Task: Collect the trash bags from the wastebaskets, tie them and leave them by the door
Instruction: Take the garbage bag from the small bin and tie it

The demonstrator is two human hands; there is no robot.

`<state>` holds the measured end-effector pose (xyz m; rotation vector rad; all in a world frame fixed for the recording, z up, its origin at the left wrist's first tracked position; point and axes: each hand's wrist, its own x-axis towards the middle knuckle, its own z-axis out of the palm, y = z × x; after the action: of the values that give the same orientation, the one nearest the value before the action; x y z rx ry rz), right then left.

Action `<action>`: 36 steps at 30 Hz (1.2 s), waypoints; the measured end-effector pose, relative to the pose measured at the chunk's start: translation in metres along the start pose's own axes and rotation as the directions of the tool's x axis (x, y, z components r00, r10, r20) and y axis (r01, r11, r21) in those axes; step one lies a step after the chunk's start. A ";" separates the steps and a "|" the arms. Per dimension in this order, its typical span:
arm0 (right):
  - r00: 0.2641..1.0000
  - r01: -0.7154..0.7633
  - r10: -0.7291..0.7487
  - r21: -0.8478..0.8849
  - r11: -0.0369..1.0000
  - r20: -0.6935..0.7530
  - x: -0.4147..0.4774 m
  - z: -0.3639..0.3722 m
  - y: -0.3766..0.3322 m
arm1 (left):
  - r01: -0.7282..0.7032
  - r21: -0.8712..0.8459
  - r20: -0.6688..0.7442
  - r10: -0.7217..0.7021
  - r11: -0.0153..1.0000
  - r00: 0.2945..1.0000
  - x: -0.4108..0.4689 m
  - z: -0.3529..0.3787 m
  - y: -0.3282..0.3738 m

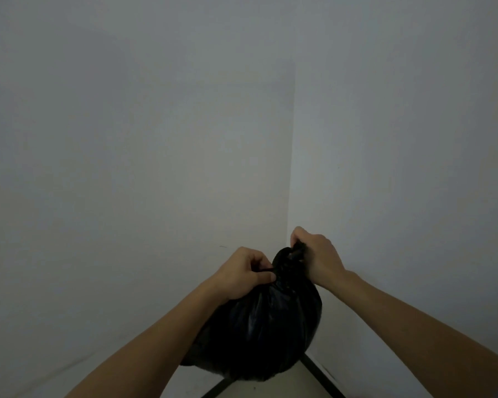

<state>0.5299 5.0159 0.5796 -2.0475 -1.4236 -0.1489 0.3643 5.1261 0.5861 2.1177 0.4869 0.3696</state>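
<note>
You held both arms out in front, your left hand pinching a thin strip of the trash bag and your right hand curled tight round its twisted top. The bag was black, shiny, crinkly and round. It was just under both hands, in front of the wall corner.

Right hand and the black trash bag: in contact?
Touching. The head view shows the right hand with its fingers curled round the twisted top of the black trash bag, with no gap between them.
</note>
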 end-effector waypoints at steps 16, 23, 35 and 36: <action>0.954 -0.222 0.292 0.831 0.511 0.076 0.015 0.006 -0.009 | 0.077 -0.228 -0.197 -0.123 0.971 0.973 -0.011 -0.032 -0.009; 0.945 -0.222 0.326 0.677 0.701 -0.028 0.016 0.006 -0.013 | 0.091 -0.306 0.012 -0.091 0.948 0.996 -0.010 0.012 -0.001; 0.945 -0.321 0.142 0.741 0.590 0.296 -0.003 -0.006 -0.011 | 0.045 -0.592 -0.179 -0.186 0.804 0.966 -0.006 -0.001 0.000; 0.943 -0.323 0.137 0.747 0.581 0.302 -0.004 -0.005 -0.012 | 0.036 -0.620 -0.184 -0.190 0.783 0.964 -0.005 -0.001 0.002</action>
<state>0.5189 5.0131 0.5870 -1.4654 -1.0195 0.7301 0.3596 5.1235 0.5875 1.4046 0.5412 0.6240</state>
